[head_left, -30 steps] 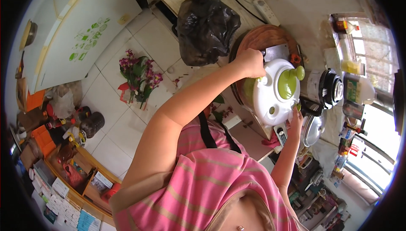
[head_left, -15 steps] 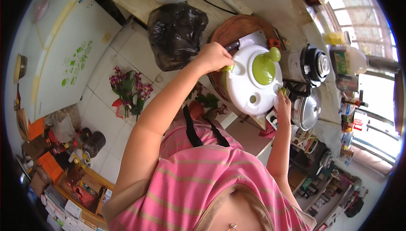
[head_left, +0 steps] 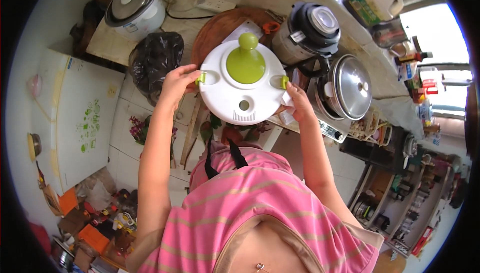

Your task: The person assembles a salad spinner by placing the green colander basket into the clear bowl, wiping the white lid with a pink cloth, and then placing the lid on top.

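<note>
Black plastic bag [head_left: 157, 60] lies left of the fingers of the left hand [head_left: 175, 87], clamped on the white lid [head_left: 220, 101] at a green clip [head_left: 200, 78]; lid sits between both hands; right hand [head_left: 300, 104], fingers clamped opposite; step appears a two-sided hold; next move calls for even grip

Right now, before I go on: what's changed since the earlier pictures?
The head view has turned, so the white lid now shows farther left, nearer mid-picture. The handle of the cleaver, visible half a second ago, is hidden, and the rice cooker shows whole. Nothing was newly gripped or released: left hand and right hand keep holding the lid's sides. The black bag stays put.
</note>
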Demonstrator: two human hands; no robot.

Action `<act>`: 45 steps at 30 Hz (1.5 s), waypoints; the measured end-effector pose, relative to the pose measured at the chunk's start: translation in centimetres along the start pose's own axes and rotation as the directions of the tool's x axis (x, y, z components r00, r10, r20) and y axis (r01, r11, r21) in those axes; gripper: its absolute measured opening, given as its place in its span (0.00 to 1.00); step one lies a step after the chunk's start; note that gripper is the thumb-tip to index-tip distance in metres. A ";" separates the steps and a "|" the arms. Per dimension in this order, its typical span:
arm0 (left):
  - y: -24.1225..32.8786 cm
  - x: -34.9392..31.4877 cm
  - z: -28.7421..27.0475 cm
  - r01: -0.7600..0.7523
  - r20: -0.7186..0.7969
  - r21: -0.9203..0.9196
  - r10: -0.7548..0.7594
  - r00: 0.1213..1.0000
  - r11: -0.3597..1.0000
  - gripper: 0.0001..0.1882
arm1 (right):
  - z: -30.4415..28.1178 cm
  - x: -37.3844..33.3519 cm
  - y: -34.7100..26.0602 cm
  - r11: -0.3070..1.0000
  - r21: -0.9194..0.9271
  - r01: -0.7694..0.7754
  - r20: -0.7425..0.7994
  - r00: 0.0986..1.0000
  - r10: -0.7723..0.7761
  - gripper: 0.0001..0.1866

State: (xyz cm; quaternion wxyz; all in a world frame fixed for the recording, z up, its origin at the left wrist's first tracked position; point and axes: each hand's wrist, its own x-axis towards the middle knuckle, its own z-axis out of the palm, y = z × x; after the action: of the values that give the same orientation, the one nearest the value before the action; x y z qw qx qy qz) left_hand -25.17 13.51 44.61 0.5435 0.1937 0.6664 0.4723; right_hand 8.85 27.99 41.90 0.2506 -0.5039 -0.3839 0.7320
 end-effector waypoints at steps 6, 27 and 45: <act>0.0 -4.3 7.3 -0.308 -0.139 0.914 0.918 0.371 0.263 0.26 | -0.3 0.3 1.7 0.947 0.319 -0.039 0.089 0.996 0.011 0.17; -0.7 -4.7 20.2 -0.365 0.312 0.931 0.577 0.754 -0.027 0.53 | -1.0 -2.0 4.1 0.775 0.602 -0.191 0.404 0.910 -0.090 0.17; 2.1 -3.9 17.4 -0.437 0.238 0.876 0.607 0.758 0.203 0.52 | 1.2 -0.8 2.8 0.873 0.474 -0.115 0.418 0.902 -0.108 0.18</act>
State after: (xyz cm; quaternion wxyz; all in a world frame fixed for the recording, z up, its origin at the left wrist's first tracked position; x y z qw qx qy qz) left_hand -8.58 18.84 49.11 0.1031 0.6268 0.7436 0.2087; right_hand 8.08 25.40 40.35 0.2769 -0.2504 -0.2318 0.8983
